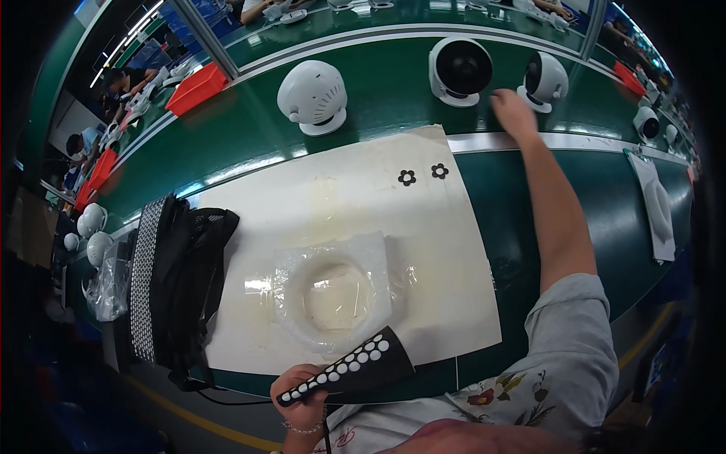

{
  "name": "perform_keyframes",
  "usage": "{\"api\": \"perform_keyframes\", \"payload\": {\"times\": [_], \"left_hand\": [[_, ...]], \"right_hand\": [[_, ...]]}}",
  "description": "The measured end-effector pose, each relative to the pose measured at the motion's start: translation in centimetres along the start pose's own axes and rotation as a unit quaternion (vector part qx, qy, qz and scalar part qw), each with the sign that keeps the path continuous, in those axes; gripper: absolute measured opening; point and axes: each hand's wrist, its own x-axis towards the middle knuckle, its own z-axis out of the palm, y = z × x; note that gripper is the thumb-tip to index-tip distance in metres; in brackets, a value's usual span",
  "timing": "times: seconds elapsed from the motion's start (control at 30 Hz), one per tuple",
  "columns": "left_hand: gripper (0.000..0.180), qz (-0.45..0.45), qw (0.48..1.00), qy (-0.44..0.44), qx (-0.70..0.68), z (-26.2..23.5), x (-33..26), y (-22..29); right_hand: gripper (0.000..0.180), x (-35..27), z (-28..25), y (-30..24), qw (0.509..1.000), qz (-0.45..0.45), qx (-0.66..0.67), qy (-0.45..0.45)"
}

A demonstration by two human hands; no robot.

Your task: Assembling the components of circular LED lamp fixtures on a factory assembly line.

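Observation:
My left hand (pixel 302 390), near the front edge of the table, is closed round the narrow end of a black sheet with white dots (pixel 363 362). The sheet's wide end reaches toward the clear-wrapped white foam ring (pixel 382 265) on the pale board (pixel 446 250). My right hand (pixel 514 113) is stretched far forward between two white round-bodied devices with dark fronts. It is nearest the base of the right device (pixel 556 79); whether it touches is unclear. Its fingers look apart, with nothing visible in them. The other device (pixel 442 68) stands just left.
A third white device (pixel 311 94) faces away on the green surface. Two black flower-shaped pieces (pixel 423 174) lie on the board. Black fabric pieces (pixel 189 265) and a clear plastic bag (pixel 110 287) sit at left. Red bins (pixel 197 87) and co-workers are beyond; a clipboard (pixel 650 200) lies right.

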Motion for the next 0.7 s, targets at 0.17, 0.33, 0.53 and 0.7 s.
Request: {"api": "perform_keyframes", "payload": {"times": [0.17,0.33,0.53,0.7], "left_hand": [[0.044,-0.006,1.0,0.007,0.004,0.2,0.2,-0.2],[0.049,-0.032,0.998,0.027,-0.038,-0.1,-0.8,0.1],[0.029,-0.038,0.996,-0.001,-0.076,1.2,0.7,1.4],[0.041,-0.013,0.986,-0.127,-0.106,0.1,0.6,1.1]], "right_hand": [[0.044,0.9,0.8,7.2,0.969,0.132,-0.203,0.043],[0.028,-0.7,-2.4,6.6,0.957,0.048,-0.252,0.137],[0.022,-7.8,-9.4,-0.4,0.976,-0.109,-0.111,0.15],[0.032,-14.1,-15.6,-13.0,0.897,-0.067,0.425,-0.101]]}}
